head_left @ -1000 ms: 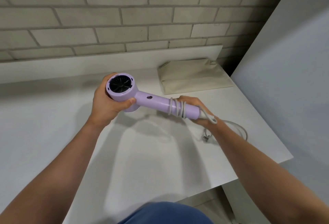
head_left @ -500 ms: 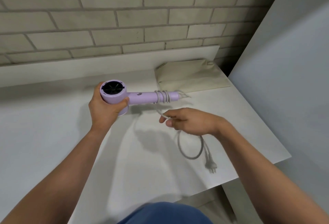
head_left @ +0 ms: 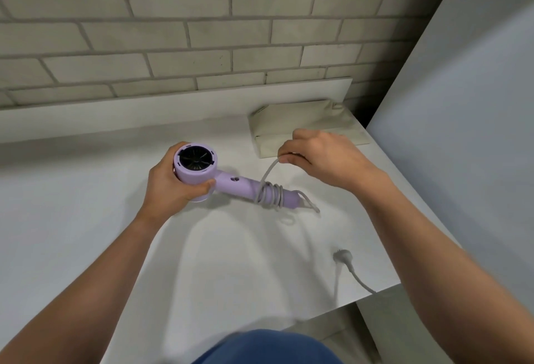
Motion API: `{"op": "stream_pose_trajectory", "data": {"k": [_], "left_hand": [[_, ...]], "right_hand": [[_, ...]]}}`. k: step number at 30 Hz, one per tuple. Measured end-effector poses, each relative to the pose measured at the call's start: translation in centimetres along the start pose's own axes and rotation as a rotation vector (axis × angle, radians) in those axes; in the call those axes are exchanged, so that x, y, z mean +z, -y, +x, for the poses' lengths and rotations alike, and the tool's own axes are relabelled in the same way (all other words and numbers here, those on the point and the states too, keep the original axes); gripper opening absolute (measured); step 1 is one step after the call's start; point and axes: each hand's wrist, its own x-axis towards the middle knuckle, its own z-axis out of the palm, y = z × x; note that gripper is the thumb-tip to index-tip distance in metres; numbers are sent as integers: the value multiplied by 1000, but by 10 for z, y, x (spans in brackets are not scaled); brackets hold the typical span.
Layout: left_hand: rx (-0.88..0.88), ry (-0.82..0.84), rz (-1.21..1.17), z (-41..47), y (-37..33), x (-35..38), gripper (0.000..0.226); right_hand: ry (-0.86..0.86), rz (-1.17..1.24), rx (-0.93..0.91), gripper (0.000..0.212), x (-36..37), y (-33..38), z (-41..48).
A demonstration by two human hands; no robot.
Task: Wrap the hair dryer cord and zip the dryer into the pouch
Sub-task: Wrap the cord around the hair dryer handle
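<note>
My left hand (head_left: 173, 187) grips the round head of a lilac hair dryer (head_left: 228, 183), held above the white counter with its handle pointing right. Several turns of grey cord (head_left: 270, 194) sit around the handle near its end. My right hand (head_left: 320, 155) pinches the cord above and beyond the handle, and a taut strand runs from my fingers down to the coil. The plug (head_left: 342, 256) lies on the counter near the right front corner, its cord passing under my right forearm. A beige fabric pouch (head_left: 291, 121) lies flat at the back right.
The white counter (head_left: 86, 233) ends at a front edge and a right corner close to the plug. A low white ledge (head_left: 115, 112) runs under a grey brick wall. A tall pale panel (head_left: 462, 132) stands at the right.
My right hand has swung from below the handle up and over to behind it, carrying the cord and adding a turn. The handle tilted down to the right. The plug slid on the counter.
</note>
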Motion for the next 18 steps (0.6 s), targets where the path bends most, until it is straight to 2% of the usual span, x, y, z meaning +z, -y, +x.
{"op": "stream_pose_trajectory", "data": {"k": [3,11,16,18], "left_hand": [[4,24,-35,-4,0,-2,75],[2,32,-115,-8,-8,-13,73],[-14,-30,-233,-5,-11,-15,78],[-23,-48,-264,-1,-12,-13,81]], "right_hand": [[-104,-56,-50,30,4,-7,6],[-212,-80,-144,33,38,-26,12],[-199,32,-133,37,72,-29,12],[-135,276,-55,39,85,-28,-2]]}}
